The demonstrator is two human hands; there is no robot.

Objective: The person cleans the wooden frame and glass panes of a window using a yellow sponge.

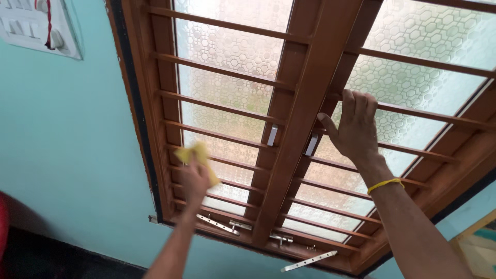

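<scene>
Lower left: left hand [195, 178] presses a yellow cloth [196, 157] against a window bar [217, 135] — right hand [356, 126], centre right, grips another bar [429, 120] for steadiness.

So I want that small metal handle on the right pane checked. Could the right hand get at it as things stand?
Probably yes. The right hand grips a wooden bar just beside the metal handle, with its thumb pointing toward it. Nothing lies between them, though the handle sits behind the bars.

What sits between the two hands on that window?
In the head view, the wooden centre post stands between left hand and right hand.
</scene>
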